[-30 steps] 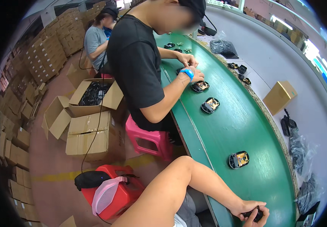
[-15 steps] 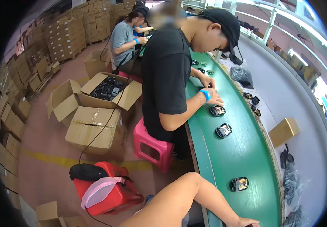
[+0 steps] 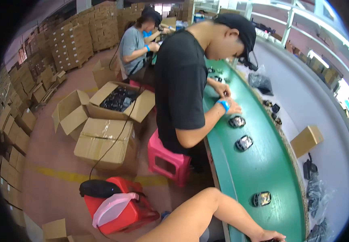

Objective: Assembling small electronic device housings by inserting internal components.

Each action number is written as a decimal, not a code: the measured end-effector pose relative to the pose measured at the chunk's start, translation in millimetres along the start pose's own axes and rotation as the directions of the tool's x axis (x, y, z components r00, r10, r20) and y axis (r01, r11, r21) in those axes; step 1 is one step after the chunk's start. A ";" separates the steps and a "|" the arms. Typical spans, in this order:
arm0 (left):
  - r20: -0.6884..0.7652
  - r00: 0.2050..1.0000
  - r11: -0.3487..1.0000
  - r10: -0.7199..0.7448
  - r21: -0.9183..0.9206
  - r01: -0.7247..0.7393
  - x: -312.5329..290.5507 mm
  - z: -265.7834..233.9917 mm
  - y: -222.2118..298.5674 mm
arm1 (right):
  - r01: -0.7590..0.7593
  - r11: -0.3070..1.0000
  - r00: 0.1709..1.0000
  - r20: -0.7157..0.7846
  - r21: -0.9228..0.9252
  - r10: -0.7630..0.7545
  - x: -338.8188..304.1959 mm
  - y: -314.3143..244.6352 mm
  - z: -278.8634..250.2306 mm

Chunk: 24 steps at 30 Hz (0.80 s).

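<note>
Left hand: shows at 5 o'clock, cut by the lower edge; lies over a dark part, only a sliver visible.
Grip: cannot tell whether loose or clamped on that part, with the fingertips mostly out of frame.
Right hand: out of view, grip likewise impossible to tell.
Green work surface: curves from 1 o'clock down to 5 o'clock.
Nearest housing: lies open side up on the surface, toward 12 o'clock from the left hand, near but apart.
Second housing: lies open side up between 3 and 4 o'clock.
Third housing: sits at 3 o'clock, just beside the co-worker's hands.
Co-worker's hands: work close together at 2 o'clock, with a blue band on one wrist; contents too hidden to tell.
Brown box: stands beyond the surface at 3 o'clock.
Clear bags: lie crumpled around dark contents at 4 o'clock.
Pink stool: stands under the co-worker at 6 o'clock.
Red stool: bears a black bundle at 7 o'clock.
Open carton: holds loose black parts at 10 o'clock.
</note>
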<state>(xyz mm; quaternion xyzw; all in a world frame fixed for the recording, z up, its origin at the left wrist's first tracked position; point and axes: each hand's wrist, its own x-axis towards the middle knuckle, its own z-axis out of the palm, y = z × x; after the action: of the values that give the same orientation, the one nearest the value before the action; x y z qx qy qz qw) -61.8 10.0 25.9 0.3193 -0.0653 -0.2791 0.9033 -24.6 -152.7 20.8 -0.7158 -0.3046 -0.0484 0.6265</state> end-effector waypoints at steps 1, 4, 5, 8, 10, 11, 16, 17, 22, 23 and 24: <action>-0.012 1.000 1.000 0.002 0.006 -0.002 -3.3 3.4 -3.1 | 0.059 0.994 0.997 0.060 -0.097 -0.053 1.0 8.6 -7.2; 0.032 0.999 1.000 0.014 -0.006 -0.014 2.7 -4.3 -9.0 | 0.126 0.978 0.988 0.105 -0.163 -0.110 4.9 18.4 -9.5; 0.037 0.999 1.000 0.011 0.016 -0.012 3.3 -8.2 -6.1 | 0.130 0.982 0.990 0.080 -0.136 -0.120 6.1 18.8 -8.4; 0.072 0.997 0.999 0.001 0.035 -0.003 9.4 -7.1 -3.0 | 0.069 0.983 0.997 -0.009 -0.169 -0.071 10.2 14.3 -16.9; 0.092 0.996 0.998 -0.019 0.060 0.013 5.9 -12.3 1.3 | 0.155 0.977 0.988 0.017 -0.143 -0.154 12.7 11.2 -10.7; 0.105 0.994 0.998 -0.028 0.060 0.022 8.4 -13.0 -3.1 | 0.246 0.963 0.969 0.038 -0.111 -0.243 12.5 10.7 -9.8; 0.145 0.989 0.998 -0.038 0.058 0.030 15.4 -22.1 -10.5 | 0.171 0.983 0.985 -0.004 -0.073 -0.171 11.7 9.2 -13.9; 0.125 0.992 0.997 -0.013 0.073 0.004 13.3 -19.9 -7.9 | 0.135 0.986 0.990 -0.015 -0.097 -0.137 12.9 8.4 -18.1; 0.081 0.996 0.988 -0.024 0.154 0.012 16.3 -25.0 -7.3 | -0.001 0.992 0.999 -0.044 -0.124 -0.004 14.8 14.5 -39.5; 0.069 0.997 0.985 -0.026 0.172 0.014 17.1 -25.9 -7.4 | -0.013 0.989 0.999 -0.038 -0.146 0.008 15.7 18.3 -42.7; 0.070 0.997 0.984 -0.031 0.174 0.019 17.2 -26.6 -6.6 | -0.026 0.986 0.999 -0.035 -0.167 0.021 16.1 21.8 -44.8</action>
<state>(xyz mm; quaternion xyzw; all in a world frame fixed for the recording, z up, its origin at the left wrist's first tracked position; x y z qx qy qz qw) -42.6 10.8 -0.1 0.3873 -0.1181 -0.2951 0.8655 13.3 -188.8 18.6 -0.7686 -0.2805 -0.0783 0.5696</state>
